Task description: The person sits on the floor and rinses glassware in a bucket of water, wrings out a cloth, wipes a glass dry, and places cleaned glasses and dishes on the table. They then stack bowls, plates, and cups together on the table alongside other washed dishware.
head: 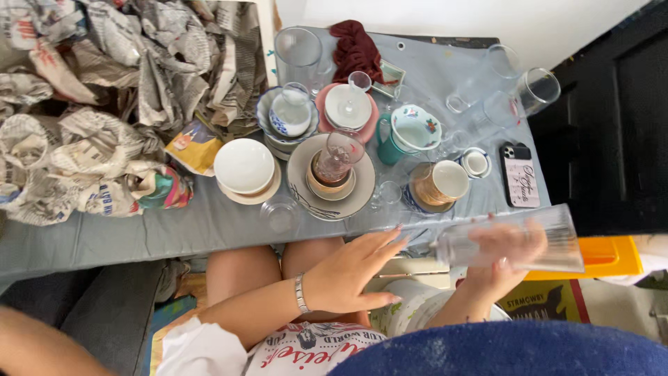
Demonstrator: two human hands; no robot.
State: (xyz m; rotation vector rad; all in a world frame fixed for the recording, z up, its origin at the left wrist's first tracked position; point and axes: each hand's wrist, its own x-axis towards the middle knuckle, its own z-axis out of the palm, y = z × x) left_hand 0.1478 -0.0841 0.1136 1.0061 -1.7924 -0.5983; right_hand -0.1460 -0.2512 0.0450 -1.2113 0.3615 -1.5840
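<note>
Head view: my right hand [504, 254] is wrapped around a tall clear ribbed glass [515, 240], lying on its side just off the near edge of the grey table [104, 237], right of the stacked plates [331, 177]. Glass is bare, looks intact and clean. My left hand [351, 271] is open, fingers spread, reaching toward it, empty. Most crockery sits unwrapped on the table; crumpled newspaper [104, 90] is piled far left of the plates. I'd judge it early going.

white wall [417, 14] | black door [626, 104] | grey-covered table [104, 237] | daylight
</note>
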